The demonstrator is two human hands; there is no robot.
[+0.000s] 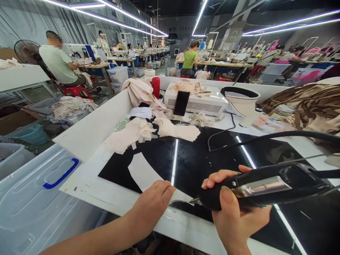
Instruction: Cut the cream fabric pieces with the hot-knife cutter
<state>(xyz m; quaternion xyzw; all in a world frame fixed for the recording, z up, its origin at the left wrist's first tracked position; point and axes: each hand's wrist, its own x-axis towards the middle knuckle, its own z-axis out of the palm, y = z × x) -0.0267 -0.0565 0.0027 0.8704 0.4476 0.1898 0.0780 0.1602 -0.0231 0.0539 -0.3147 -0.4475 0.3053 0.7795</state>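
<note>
Hiding part of the white piece [143, 173], the left hand [152, 202] lies across it, any pinch impossible to tell; the right hand [235, 217] clasps a black tool [289, 182], its tip [196, 200] at the piece's end.

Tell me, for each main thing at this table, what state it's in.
Handheld tool: held in the right grip, tip near the pale piece.
Pale piece: lying flat, left grip resting on it.
Fabric stack: unevenly layered.
Phone: propped up, screen dark.
Red cylinder: standing upright.
Round container: open-topped.
Plastic bin: lid on.
</note>
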